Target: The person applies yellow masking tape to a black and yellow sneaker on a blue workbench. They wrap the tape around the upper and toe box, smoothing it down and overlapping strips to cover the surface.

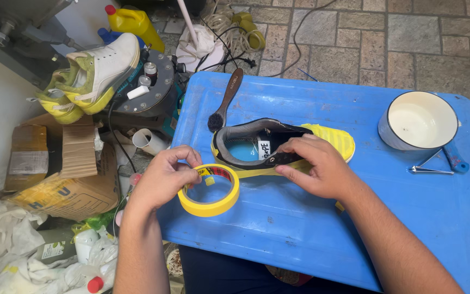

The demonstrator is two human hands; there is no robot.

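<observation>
My left hand [161, 179] pinches the yellow masking tape roll [209, 191], strip drawn toward the black shoe [257, 144] lying on the blue counter [322, 228]. My right hand [314, 166] presses flat on the shoe's side, fingers closed over the taped sole edge. Roll looks light, rigid; tape thin, likely tears easily. Shoe upper looks soft, better held by the sole. Brush [224, 100] just behind the heel, white enamel mug [419, 121] and tweezers [430, 167] well apart right; white sneaker [101, 71] off-counter left

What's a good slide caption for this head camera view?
Left hand holds a yellow tape roll while right hand steadies a tape-wrapped shoe on a blue table.
</observation>
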